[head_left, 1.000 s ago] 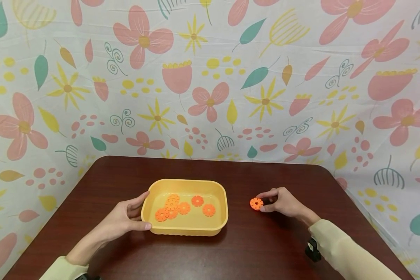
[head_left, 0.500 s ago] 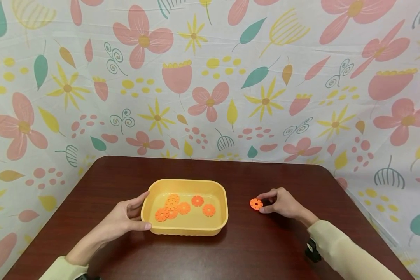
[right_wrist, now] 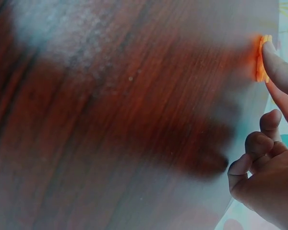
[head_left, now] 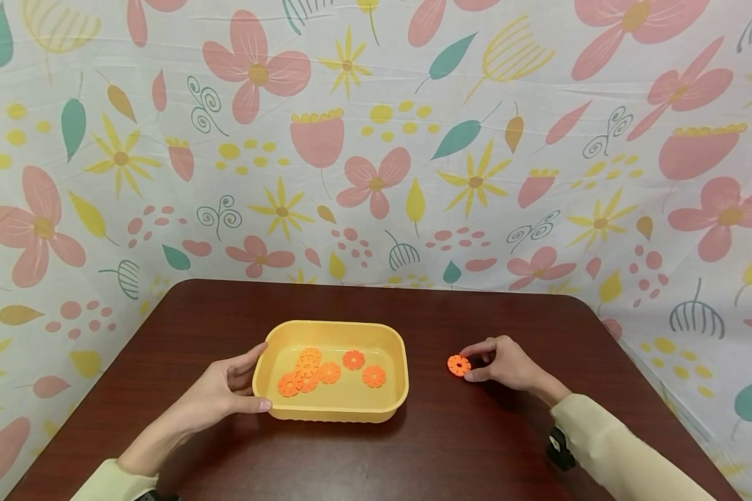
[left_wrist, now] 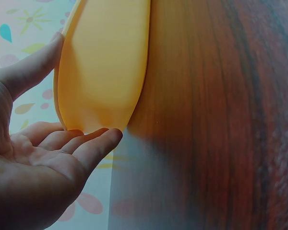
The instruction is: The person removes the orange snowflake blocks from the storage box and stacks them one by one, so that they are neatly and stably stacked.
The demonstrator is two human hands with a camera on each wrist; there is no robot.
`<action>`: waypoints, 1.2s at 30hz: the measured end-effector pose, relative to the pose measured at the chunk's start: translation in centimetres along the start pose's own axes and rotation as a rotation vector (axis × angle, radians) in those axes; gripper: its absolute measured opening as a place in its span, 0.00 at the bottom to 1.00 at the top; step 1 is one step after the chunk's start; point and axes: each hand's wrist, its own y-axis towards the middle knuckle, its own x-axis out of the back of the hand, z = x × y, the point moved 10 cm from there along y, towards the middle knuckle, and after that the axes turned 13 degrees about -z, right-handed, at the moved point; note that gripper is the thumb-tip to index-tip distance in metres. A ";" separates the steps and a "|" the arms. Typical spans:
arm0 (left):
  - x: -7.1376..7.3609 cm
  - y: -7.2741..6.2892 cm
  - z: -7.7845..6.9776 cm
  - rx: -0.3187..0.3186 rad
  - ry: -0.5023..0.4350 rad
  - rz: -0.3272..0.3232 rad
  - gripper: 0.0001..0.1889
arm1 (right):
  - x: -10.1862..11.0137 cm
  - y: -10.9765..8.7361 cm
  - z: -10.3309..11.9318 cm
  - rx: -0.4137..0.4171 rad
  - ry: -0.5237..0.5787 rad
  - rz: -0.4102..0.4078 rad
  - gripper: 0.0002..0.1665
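Observation:
A yellow plastic basin (head_left: 329,410) rests on the table with several orange notched discs, interlocking building pieces (head_left: 374,376), lying in it, some overlapping at its left. My left hand (head_left: 216,393) grips the basin's left end, thumb at the near corner and fingers along the far side. In the left wrist view, thumb and fingers of that hand meet the basin wall (left_wrist: 105,62). To the right of the basin, my right hand (head_left: 504,362) pinches one orange notched disc (head_left: 459,365) between thumb and forefinger. The right wrist view shows this disc (right_wrist: 262,58) edge-on, other fingers loosely curled.
Both hands work over a dark reddish-brown wooden table (head_left: 376,459) with rounded far corners. Behind it hangs a white cloth (head_left: 376,90) printed with flowers and leaves. A black strap device (head_left: 560,449) sits at the right wrist.

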 end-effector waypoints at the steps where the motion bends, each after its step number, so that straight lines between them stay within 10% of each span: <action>1: 0.0 0.0 0.0 -0.001 0.000 0.000 0.55 | 0.0 0.0 0.0 -0.002 0.001 0.000 0.22; 18: 0.0 0.0 -0.2 -0.002 0.011 -0.004 0.55 | 0.7 0.2 1.1 0.002 0.010 0.000 0.24; 36: 0.2 0.2 -0.2 -0.013 0.037 -0.013 0.53 | -0.5 1.1 9.6 0.104 0.034 0.046 0.20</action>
